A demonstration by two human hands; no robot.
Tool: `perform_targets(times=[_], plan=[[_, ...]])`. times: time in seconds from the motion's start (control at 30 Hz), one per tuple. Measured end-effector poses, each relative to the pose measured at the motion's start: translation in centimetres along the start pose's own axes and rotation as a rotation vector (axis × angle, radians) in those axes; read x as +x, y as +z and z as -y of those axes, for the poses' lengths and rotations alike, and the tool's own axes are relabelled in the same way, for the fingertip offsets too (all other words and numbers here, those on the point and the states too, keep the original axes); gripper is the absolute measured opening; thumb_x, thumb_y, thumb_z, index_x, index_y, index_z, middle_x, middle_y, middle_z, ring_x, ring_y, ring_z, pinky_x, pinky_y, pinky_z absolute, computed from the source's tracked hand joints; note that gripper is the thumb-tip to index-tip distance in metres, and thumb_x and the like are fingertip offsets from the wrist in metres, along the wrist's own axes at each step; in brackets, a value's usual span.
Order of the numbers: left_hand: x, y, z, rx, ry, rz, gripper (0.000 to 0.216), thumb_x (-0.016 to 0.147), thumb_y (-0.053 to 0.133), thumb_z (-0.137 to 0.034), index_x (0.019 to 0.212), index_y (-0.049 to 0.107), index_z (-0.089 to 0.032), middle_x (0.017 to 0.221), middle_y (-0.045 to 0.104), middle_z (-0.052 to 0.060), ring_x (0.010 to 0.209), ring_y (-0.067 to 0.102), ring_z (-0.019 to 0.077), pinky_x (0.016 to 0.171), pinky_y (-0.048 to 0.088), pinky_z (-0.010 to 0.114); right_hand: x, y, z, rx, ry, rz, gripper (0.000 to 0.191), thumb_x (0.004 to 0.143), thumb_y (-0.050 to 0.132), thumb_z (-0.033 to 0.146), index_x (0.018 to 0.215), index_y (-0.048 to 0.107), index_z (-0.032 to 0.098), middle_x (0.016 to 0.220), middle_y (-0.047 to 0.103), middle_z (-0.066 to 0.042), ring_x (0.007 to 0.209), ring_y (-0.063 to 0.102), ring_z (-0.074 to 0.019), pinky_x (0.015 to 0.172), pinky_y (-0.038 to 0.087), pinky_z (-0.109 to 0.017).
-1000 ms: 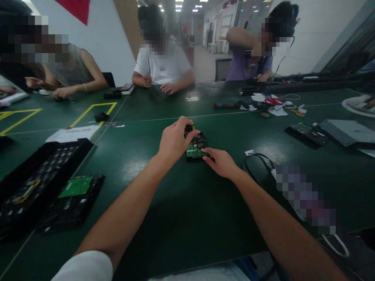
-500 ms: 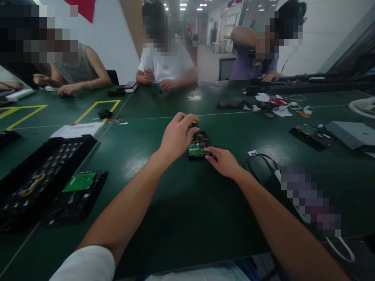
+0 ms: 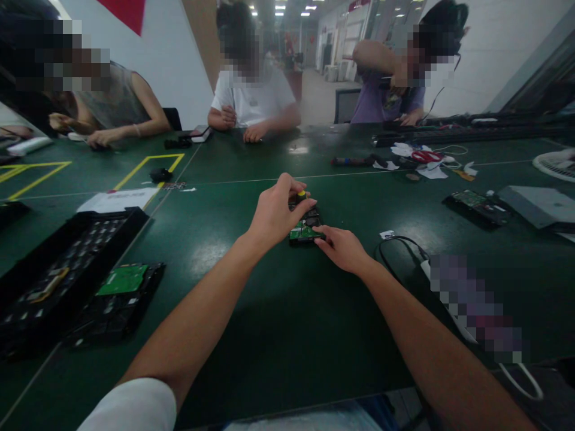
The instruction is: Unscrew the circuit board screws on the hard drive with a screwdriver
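A small black hard drive (image 3: 306, 226) with a green circuit board on top lies on the green table (image 3: 278, 311) in front of me. My left hand (image 3: 275, 211) is closed around a screwdriver with a yellow-topped handle (image 3: 301, 195), held upright over the drive's far end. My right hand (image 3: 344, 247) rests on the table at the drive's near right corner, fingertips pressing against its edge.
A black tray (image 3: 54, 269) and another drive with a green board (image 3: 121, 281) lie at the left. A black cable (image 3: 395, 248), more drives (image 3: 476, 206) and a grey box (image 3: 536, 206) are at the right. Three people sit across the table.
My left hand has shifted slightly on the screwdriver, its fingers turning around the handle. My right hand stays on the drive's corner.
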State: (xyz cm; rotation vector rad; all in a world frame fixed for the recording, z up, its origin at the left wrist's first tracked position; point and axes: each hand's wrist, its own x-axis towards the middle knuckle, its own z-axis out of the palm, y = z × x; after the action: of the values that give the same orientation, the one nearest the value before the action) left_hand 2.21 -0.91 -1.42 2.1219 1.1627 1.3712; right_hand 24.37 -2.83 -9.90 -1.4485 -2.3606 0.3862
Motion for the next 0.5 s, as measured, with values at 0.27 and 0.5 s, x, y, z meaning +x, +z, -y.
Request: perform_targets(times=[0.27,0.5], plan=[[0.3,-0.9,-0.3,0.258,0.115,0.032,0.018,0.096,0.062,-0.023,0.114,0.065,-0.024,0.114,0.068,0.006,0.100,0.068,0.0195,0.094,0.055,0.037,0.0,0.0,0.1,0.001,0.007,-0.007,0.041,0.106,0.053,0.040,0.143,0.063,0.025,0.102,0.074,-0.007,0.083,0.066,-0.0198,0.072,0.043,-0.030],[0.6,-1.6,0.0,0.333,0.070,0.041,0.019,0.096,0.059,-0.017,0.113,0.065,-0.023,0.108,0.074,0.006,0.098,0.070,0.0221,0.092,0.055,0.038,-0.1,0.0,0.0,-0.008,0.008,-0.003,0.041,0.107,0.054,0.041,0.143,0.063,0.024,0.104,0.074,-0.007,0.083,0.065,-0.0199,0.070,0.041,-0.030]])
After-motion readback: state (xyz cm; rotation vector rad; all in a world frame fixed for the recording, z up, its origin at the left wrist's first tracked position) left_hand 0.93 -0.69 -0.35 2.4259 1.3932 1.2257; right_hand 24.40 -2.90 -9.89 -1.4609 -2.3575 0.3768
